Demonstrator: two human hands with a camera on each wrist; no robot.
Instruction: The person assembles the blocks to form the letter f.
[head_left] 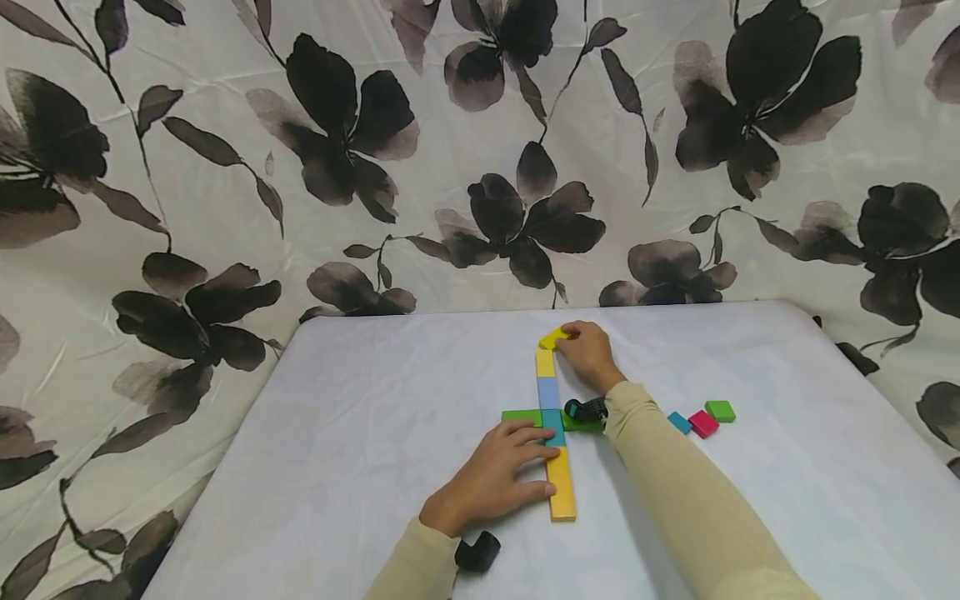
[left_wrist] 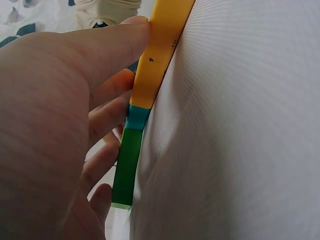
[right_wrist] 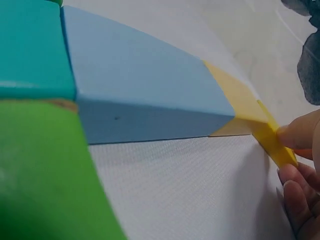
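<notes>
At the far end of a line of wooden blocks, my right hand (head_left: pixel 591 357) pinches a bright yellow block (right_wrist: pixel 274 137) between thumb and fingers, right at the end of a pale yellow block (head_left: pixel 545 363). Nearer along the line come a light blue block (head_left: pixel 548 392), a teal block (head_left: pixel 553 428) and a long orange block (head_left: pixel 561 492). Green blocks (head_left: pixel 521 416) stick out to both sides of the teal one, forming a cross. My left hand (head_left: pixel 498 467) lies spread with fingertips on the teal block and thumb against the orange block's side.
Right of the right forearm lie a small blue block (head_left: pixel 679 422), a red block (head_left: pixel 703 424) and a green block (head_left: pixel 721 411). A white cloth (head_left: pixel 375 417) covers the table, and a floral curtain (head_left: pixel 420 167) hangs behind its far edge.
</notes>
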